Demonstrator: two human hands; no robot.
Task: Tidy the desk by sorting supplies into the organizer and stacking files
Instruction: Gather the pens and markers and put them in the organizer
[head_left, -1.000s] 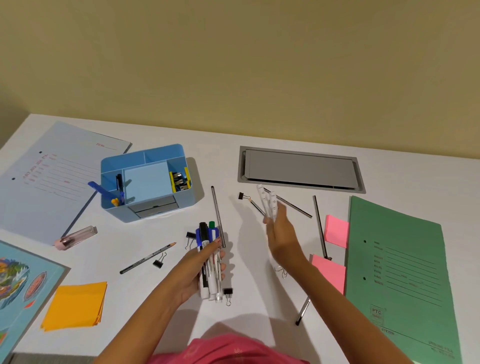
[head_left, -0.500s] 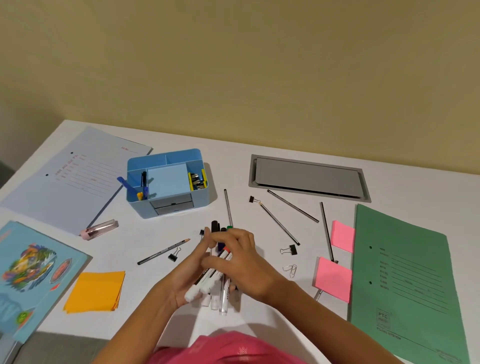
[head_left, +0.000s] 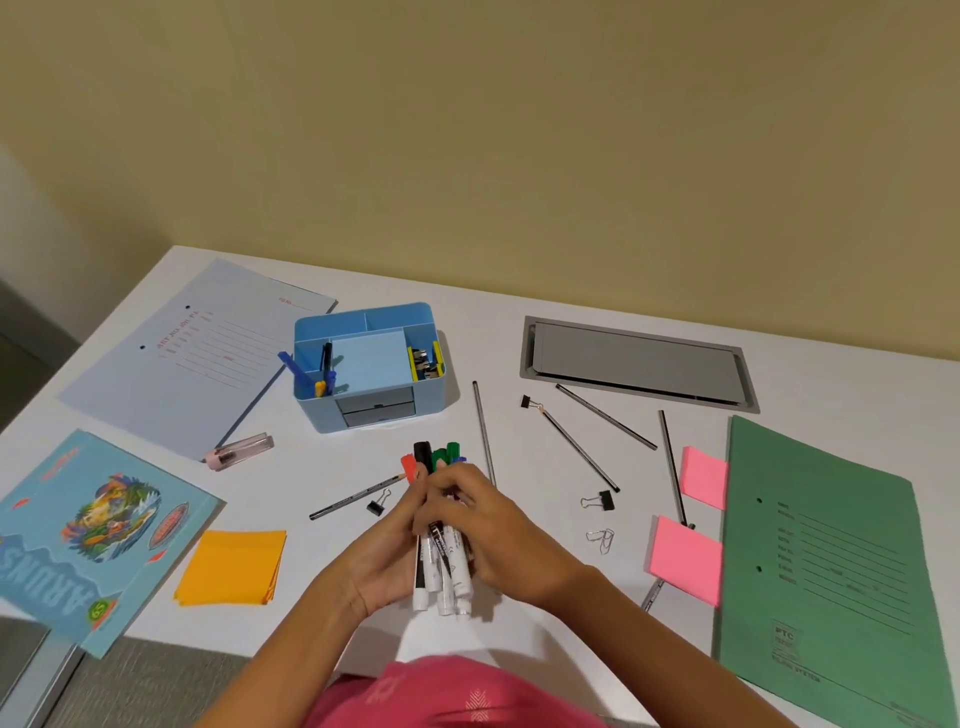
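Straightened: marker bundle (head_left: 441, 571) now squared up between both hands

Half a second ago it lay slanted; now its caps point at the blue organizer (head_left: 317, 405). The left hand (head_left: 382, 561) cups the barrels and the right hand (head_left: 504, 525) curls its fingers round them, above the desk (head_left: 322, 457), near the front edge

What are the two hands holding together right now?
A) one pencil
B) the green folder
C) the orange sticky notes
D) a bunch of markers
D: the left hand and the right hand both wrap around a bunch of markers, with red, black and green caps sticking out past the fingers. The orange sticky notes and the green folder lie apart from both hands.
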